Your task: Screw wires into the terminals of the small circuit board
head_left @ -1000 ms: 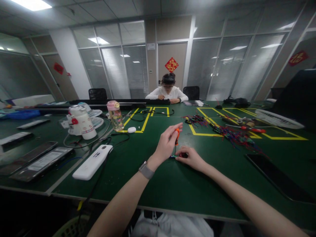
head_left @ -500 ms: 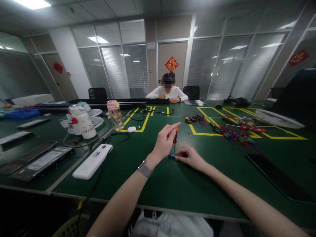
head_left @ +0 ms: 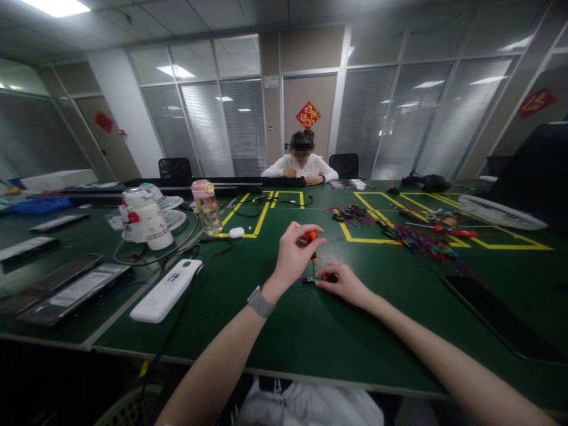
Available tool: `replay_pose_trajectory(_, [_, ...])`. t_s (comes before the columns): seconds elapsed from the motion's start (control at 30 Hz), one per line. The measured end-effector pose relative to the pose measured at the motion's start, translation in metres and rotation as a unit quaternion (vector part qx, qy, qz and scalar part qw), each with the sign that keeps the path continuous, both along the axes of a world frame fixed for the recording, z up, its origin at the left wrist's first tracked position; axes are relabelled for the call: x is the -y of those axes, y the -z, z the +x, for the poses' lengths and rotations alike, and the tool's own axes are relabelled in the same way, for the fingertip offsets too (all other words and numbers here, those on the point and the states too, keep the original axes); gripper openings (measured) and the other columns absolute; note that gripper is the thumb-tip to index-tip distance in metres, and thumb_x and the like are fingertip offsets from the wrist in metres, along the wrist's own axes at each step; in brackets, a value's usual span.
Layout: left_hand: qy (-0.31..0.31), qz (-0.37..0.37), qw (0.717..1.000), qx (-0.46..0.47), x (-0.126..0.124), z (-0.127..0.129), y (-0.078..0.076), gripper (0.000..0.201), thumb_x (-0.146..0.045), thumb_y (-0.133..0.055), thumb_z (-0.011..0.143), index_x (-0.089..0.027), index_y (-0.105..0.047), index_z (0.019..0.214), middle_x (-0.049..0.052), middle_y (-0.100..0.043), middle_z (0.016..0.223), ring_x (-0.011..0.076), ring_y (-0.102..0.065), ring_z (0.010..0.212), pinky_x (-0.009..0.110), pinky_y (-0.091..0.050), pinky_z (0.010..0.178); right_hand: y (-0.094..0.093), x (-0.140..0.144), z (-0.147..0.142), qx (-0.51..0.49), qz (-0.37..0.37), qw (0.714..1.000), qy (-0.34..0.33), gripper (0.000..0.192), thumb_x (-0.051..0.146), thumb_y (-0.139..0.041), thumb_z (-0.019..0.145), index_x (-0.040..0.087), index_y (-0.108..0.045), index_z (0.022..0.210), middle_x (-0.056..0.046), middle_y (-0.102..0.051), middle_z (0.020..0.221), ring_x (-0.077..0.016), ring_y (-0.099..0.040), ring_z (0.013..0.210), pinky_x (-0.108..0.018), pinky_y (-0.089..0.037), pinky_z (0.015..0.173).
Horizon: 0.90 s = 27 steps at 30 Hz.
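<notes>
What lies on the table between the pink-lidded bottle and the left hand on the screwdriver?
In the head view, a small white oval device lies between the pink-lidded bottle and the left hand; otherwise bare green table.

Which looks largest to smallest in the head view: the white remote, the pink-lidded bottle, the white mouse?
1. white remote, though it lies nearest the camera, which adds to its size.
2. pink-lidded bottle.
3. white mouse, clearly smallest.
</notes>
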<state>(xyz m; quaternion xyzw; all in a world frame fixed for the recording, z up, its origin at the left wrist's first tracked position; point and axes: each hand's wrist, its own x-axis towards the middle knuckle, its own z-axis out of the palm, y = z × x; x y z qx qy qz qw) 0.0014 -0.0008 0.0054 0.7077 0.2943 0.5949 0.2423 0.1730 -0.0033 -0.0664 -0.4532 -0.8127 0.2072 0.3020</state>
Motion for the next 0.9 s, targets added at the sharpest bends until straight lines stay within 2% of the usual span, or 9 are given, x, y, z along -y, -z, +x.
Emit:
replay_pose_trajectory(0.13, [-0.018,0.018,0.999,-0.021,0.0025,0.0013,0.0006,0.017,-0.027,-0.066,0.082,-0.021,-0.069,0.097,0.002,-0.055,0.089,0.0122,-0.058,0.08,0.02,-0.05,0.066,-0.0002,0.0001,0.0003,-0.003,0.0,1.0,-0.001,0.015,0.029,-0.067,0.078,0.018,-0.074,0.086,-0.003,-0.06,0.074,-0.0167,-0.056,0.07,-0.028,-0.044,0.066])
replay_pose_trajectory(0.27, [0.014,-0.001,1.0,-0.015,0.0038,0.0036,0.0019,0.023,-0.03,-0.051,0.092,-0.02,-0.066,0.106,0.004,-0.058,0.094,0.0132,-0.059,0.082,0.022,-0.05,0.069,-0.0003,0.0002,0.0002,0.002,-0.001,1.0,-0.002,0.016,0.029,-0.066,0.078,0.017,-0.074,0.087,-0.004,-0.061,0.075,-0.017,-0.056,0.071,-0.029,-0.044,0.067])
replay_pose_trajectory(0.43, [0.03,-0.005,0.999,-0.025,0.0049,0.0033,0.002,0.03,-0.03,-0.042,0.096,-0.021,-0.064,0.113,0.004,-0.059,0.094,0.0136,-0.058,0.083,0.023,-0.049,0.07,-0.0009,0.0,0.0003,0.009,-0.005,1.0,-0.001,0.017,0.029,-0.065,0.079,0.017,-0.074,0.086,-0.003,-0.059,0.073,-0.0165,-0.054,0.069,-0.028,-0.043,0.066])
replay_pose_trajectory(0.67, [0.034,0.018,0.998,-0.052,0.0041,0.0016,0.0002,0.038,-0.022,-0.035,0.098,-0.022,-0.054,0.131,0.007,-0.062,0.11,0.0167,-0.058,0.1,0.032,-0.045,0.092,-0.0006,0.0001,0.0013,0.005,-0.008,1.0,-0.005,0.017,0.031,-0.064,0.079,0.017,-0.073,0.085,-0.003,-0.059,0.075,-0.0168,-0.055,0.07,-0.029,-0.044,0.066])
replay_pose_trajectory(0.77, [0.039,0.022,0.997,-0.057,0.0047,0.0017,0.0,0.038,-0.022,-0.035,0.097,-0.023,-0.053,0.131,0.007,-0.062,0.112,0.0173,-0.058,0.102,0.032,-0.045,0.092,-0.0003,0.0003,0.0017,0.011,-0.007,1.0,-0.005,0.018,0.032,-0.064,0.08,0.018,-0.073,0.086,-0.004,-0.06,0.076,-0.017,-0.055,0.069,-0.029,-0.044,0.065])
replay_pose_trajectory(0.9, [0.049,0.007,0.997,-0.051,0.0056,0.0029,0.0011,0.038,-0.023,-0.036,0.097,-0.023,-0.054,0.13,0.007,-0.063,0.111,0.0167,-0.06,0.094,0.031,-0.049,0.086,0.0007,0.0,0.0022,0.011,-0.006,1.0,-0.01,0.02,0.034,-0.063,0.081,0.018,-0.072,0.086,-0.006,-0.064,0.08,-0.0181,-0.056,0.07,-0.03,-0.044,0.067])
